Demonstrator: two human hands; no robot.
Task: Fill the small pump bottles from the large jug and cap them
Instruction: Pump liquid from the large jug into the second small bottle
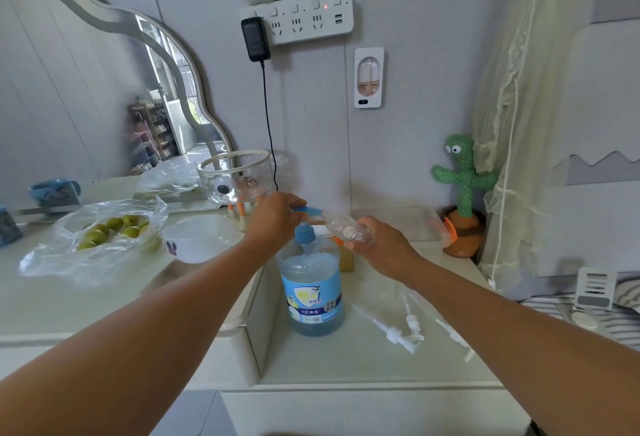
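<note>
A large clear jug (pixel 311 283) of blue liquid with a blue cap and blue label stands upright on the lower white table (pixel 363 363). Just above and behind it my right hand (pixel 384 248) grips a small clear bottle (pixel 344 229), which lies almost level with its open neck pointing left. My left hand (pixel 273 220) holds a small blue piece (pixel 310 210), possibly a funnel, close to that neck. I cannot tell whether they touch. Two white pump heads (pixel 405 333) with long tubes lie on the table to the right of the jug, and a third tube (pixel 450 331) lies further right.
On the higher counter at left are a plastic bag of green fruit (pixel 104 231), a white bowl (pixel 202 238) and a glass bowl (pixel 235 172) before a mirror. A cactus toy (pixel 462 193) stands at the back right by a curtain. A black cable (pixel 268 116) hangs down the wall.
</note>
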